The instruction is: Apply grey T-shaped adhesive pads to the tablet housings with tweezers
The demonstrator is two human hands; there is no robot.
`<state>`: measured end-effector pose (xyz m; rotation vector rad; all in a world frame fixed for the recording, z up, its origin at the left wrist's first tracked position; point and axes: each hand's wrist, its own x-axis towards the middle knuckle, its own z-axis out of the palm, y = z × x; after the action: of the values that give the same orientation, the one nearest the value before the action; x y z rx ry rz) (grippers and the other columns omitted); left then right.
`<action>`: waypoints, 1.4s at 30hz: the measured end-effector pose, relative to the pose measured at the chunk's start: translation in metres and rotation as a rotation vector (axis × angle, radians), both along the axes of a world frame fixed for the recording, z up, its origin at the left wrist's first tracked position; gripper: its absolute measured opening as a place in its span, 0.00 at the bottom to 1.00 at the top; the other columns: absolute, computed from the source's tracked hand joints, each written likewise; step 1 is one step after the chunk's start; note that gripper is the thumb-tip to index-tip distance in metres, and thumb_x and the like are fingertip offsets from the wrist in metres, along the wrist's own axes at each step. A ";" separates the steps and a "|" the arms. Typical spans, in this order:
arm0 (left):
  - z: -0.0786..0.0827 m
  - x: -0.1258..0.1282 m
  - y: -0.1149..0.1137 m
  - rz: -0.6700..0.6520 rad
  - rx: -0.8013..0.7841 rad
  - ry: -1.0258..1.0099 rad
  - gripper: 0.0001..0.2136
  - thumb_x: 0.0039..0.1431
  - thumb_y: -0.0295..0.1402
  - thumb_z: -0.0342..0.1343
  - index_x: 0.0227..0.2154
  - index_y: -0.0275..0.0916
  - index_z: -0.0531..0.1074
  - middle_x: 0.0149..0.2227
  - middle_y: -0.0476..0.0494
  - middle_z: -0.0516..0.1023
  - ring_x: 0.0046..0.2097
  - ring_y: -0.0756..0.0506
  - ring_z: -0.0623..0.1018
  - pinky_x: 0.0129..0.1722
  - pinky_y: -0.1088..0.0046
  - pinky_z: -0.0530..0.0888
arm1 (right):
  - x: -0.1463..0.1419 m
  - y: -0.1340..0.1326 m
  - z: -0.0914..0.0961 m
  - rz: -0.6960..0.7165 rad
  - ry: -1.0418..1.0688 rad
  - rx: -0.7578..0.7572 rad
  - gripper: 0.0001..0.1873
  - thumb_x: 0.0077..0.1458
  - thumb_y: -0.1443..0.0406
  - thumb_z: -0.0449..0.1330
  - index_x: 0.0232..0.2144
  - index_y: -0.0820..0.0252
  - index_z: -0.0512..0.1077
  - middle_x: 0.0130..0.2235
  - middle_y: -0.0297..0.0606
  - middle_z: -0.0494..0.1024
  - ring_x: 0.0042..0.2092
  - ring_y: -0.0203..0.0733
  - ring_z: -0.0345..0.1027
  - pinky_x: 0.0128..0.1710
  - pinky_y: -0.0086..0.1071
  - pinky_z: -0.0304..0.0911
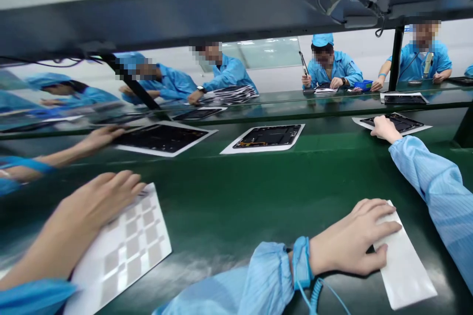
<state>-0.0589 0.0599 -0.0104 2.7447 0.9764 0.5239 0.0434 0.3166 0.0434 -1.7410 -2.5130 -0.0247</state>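
Note:
My left hand (353, 238), with a blue wrist strap and coiled cord, lies palm down on a narrow white sheet (410, 275), its fingers spread over the sheet's upper left part. Farther off at the right, my right hand (386, 129) has its fingers bent at the left edge of a black tablet-like housing (404, 122) on white backing. The undersides of those fingers are hidden. Between my hands and the left end, a second black housing (269, 136) with an orange flex cable lies on its own white backing.
A co-worker's hand (107, 197) at the left rests on a white sheet of grey squares (129, 251). Another co-worker's hand (96, 142) touches a black housing (162, 138). A low shelf (221, 10) spans overhead; people in blue work across the green bench (236, 197).

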 end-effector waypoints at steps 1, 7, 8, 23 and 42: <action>0.000 0.001 0.002 0.001 -0.001 0.012 0.18 0.57 0.29 0.52 0.51 0.33 0.69 0.57 0.33 0.69 0.61 0.38 0.65 0.62 0.60 0.61 | 0.002 -0.006 0.009 0.029 -0.008 0.017 0.18 0.62 0.61 0.60 0.50 0.66 0.69 0.51 0.46 0.72 0.49 0.47 0.70 0.48 0.44 0.69; 0.000 0.002 0.006 0.011 0.022 0.067 0.19 0.58 0.25 0.50 0.53 0.34 0.68 0.57 0.37 0.69 0.62 0.40 0.65 0.62 0.59 0.61 | 0.048 -0.068 0.054 0.332 -0.074 0.021 0.07 0.57 0.64 0.63 0.35 0.64 0.73 0.34 0.35 0.75 0.35 0.38 0.70 0.37 0.32 0.66; 0.001 0.002 0.005 0.010 0.027 0.070 0.19 0.59 0.25 0.50 0.54 0.34 0.67 0.58 0.37 0.69 0.62 0.41 0.65 0.62 0.58 0.62 | 0.061 -0.081 0.057 0.382 -0.085 0.008 0.05 0.52 0.67 0.64 0.31 0.63 0.72 0.30 0.33 0.74 0.32 0.38 0.68 0.33 0.30 0.64; 0.008 0.005 -0.014 0.006 -0.016 -0.046 0.18 0.69 0.37 0.42 0.55 0.33 0.66 0.57 0.33 0.69 0.59 0.41 0.68 0.58 0.59 0.68 | 0.263 -0.257 0.004 0.480 0.186 -0.191 0.10 0.49 0.69 0.56 0.34 0.50 0.70 0.33 0.36 0.73 0.25 0.38 0.68 0.22 0.31 0.62; 0.002 0.015 -0.023 0.222 -0.138 0.145 0.44 0.60 0.62 0.38 0.67 0.31 0.41 0.69 0.27 0.45 0.69 0.28 0.48 0.64 0.40 0.46 | 0.082 -0.212 -0.013 0.538 0.952 -0.976 0.12 0.57 0.59 0.58 0.29 0.61 0.65 0.26 0.34 0.75 0.29 0.39 0.76 0.30 0.29 0.72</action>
<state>-0.0442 0.0374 -0.0088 2.5963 1.3092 0.2796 0.1252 0.1048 0.0304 -0.7044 -2.1293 1.7868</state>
